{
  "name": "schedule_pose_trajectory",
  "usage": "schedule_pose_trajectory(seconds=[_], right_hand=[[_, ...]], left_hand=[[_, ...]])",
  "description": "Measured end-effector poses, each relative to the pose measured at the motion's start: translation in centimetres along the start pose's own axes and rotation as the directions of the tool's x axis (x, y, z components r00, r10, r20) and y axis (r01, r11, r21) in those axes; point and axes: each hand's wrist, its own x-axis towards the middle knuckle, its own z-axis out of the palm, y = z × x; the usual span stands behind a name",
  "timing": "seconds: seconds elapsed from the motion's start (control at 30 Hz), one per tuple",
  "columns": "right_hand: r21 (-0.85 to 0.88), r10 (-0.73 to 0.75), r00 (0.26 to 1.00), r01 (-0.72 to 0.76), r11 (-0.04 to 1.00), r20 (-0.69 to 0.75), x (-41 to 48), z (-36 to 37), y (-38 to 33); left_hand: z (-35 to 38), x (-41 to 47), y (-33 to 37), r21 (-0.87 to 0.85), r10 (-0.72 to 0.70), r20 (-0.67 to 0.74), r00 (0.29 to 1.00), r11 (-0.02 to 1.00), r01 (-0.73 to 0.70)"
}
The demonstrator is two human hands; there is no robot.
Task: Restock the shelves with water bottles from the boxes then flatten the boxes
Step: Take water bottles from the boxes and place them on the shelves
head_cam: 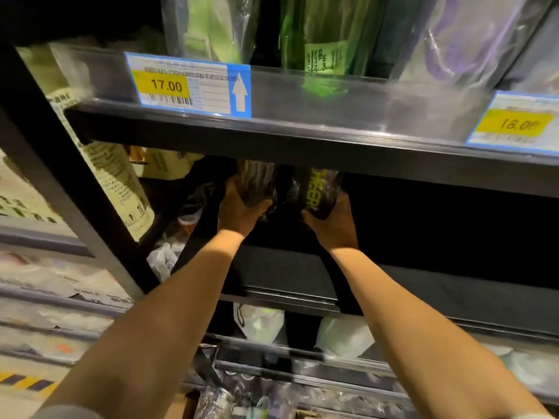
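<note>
Both my arms reach deep into a dark middle shelf (302, 267). My left hand (239, 211) grips the base of a dark plastic-wrapped bottle (257, 182). My right hand (332, 220) grips a second dark wrapped bottle (319, 189) with yellow-green lettering. The two bottles stand side by side, and the shelf above hides their tops. On that upper shelf (272, 131) stand green wrapped bottles (217, 28) and a purple one (453, 40). Near the bottom edge, more wrapped bottles (242, 397) lie in what looks like a box.
Price tags reading 17.00 (187, 86) and 18.00 (517, 124) hang on the upper shelf rail. A black upright post (60, 176) stands at left with printed cartons (115, 176) behind it. White bagged goods (260, 325) sit on the lower shelf. The shelf space right of my hands is dark.
</note>
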Motion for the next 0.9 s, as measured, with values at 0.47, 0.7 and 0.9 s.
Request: schedule_pose_trajectory(seconds=[0.47, 0.7, 0.9], right_hand=[[-0.018, 0.026, 0.999, -0.027, 0.999, -0.033, 4.7, 2.4, 0.5], [-0.208, 0.112, 0.994, -0.108, 0.972, 0.008, 1.7, -0.6, -1.5], [-0.680, 0.131, 0.981, 0.004, 0.733, 0.146, -6.2, -4.1, -5.2]], left_hand=[[1.7, 4.4, -0.3, -0.024, -0.003, 0.013, 1.000, 1.000, 0.003], [-0.9, 0.4, 1.0, 0.068, -0.004, 0.082, 0.997, 0.998, -0.002], [-5.5, -7.6, 2.9, 0.559, -0.126, 0.269, 0.955, 0.828, -0.048]])
